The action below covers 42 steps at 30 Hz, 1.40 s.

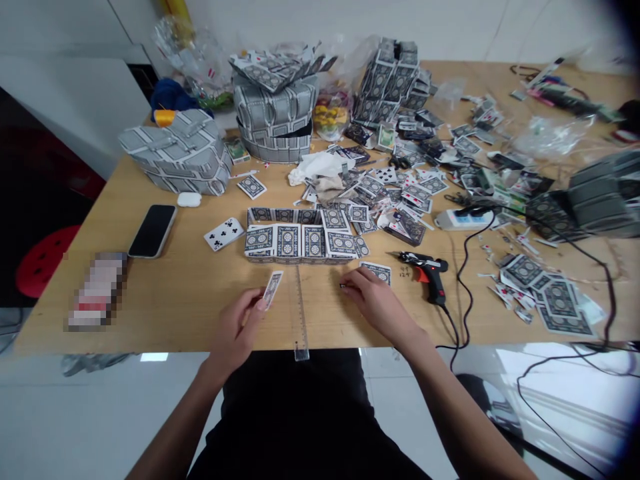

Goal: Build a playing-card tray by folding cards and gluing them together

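My left hand pinches a folded playing card by its lower end, just above the wooden table. My right hand rests on the table with its fingers curled over a small dark thing that I cannot make out, beside a flat card. A clear ruler lies between my hands, pointing at a long tray built of playing cards. A black and orange glue gun lies right of my right hand.
Card-covered round boxes stand at the back left. A black phone, a white earbud case and a clubs card lie left. Loose cards, a power strip and black cables crowd the right.
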Tool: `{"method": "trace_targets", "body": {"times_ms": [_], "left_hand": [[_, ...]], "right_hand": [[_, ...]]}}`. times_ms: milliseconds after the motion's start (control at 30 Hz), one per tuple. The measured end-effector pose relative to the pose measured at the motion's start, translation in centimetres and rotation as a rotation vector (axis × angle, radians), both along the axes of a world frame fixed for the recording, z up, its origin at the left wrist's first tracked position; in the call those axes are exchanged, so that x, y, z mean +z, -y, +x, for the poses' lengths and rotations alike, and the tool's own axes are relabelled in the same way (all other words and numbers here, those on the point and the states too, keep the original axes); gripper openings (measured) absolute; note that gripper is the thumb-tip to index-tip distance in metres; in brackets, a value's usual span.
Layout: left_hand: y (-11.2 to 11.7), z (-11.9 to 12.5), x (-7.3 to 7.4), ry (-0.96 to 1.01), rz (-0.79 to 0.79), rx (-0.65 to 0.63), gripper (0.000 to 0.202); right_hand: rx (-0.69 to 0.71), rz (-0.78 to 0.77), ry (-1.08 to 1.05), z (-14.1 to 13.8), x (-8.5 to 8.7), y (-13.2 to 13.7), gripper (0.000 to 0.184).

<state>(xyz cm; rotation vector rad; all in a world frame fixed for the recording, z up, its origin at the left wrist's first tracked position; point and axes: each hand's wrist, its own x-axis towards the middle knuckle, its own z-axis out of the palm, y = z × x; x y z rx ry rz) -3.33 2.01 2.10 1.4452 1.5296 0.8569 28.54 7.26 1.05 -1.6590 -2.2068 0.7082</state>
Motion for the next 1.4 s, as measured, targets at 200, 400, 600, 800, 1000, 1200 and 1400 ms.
{"method": "trace_targets", "body": {"times_ms": [200,400,600,800,1000,1200,1400], "left_hand": [[-0.9,2.1,-0.1,0.194,-0.152,-0.003,0.042],[-1.0,2.8,-1.2,0.251,-0.176,-0.024,0.045],[-0.9,3.2,-1.3,0.249,-0.2,-0.074,0.047],[-0.3,3.9,-1.3,0.176,-0.133,-0.158,0.048],[1.1,2.9,-1.3,-0.123,0.101,-0.211,0.037],[2.7,2.6,-1.4,-0.519,0.346,-0.511,0.082],[3.7,3.5,-2.1,-0.68,0.399,-0.575,0.073]], "right_hand": [[0.037,-0.001,-0.09,-0.8,0.1,0.3,0.012],[0.034,0.074,-0.048,-1.8,-0.2,0.4,0.017],[-0.02,0.107,-0.4,-4.1,0.6,1.7,0.021],[-0.072,-0.371,-0.81,-7.1,0.4,4.0,0.045],[-0.258,-0.455,-0.881,-6.2,-0.1,3.9,0.034],[-0.311,-0.438,-0.81,-4.4,0.6,2.8,0.048],[-0.16,-0.67,-0.982,-6.8,0.2,-1.1,0.057]]}}
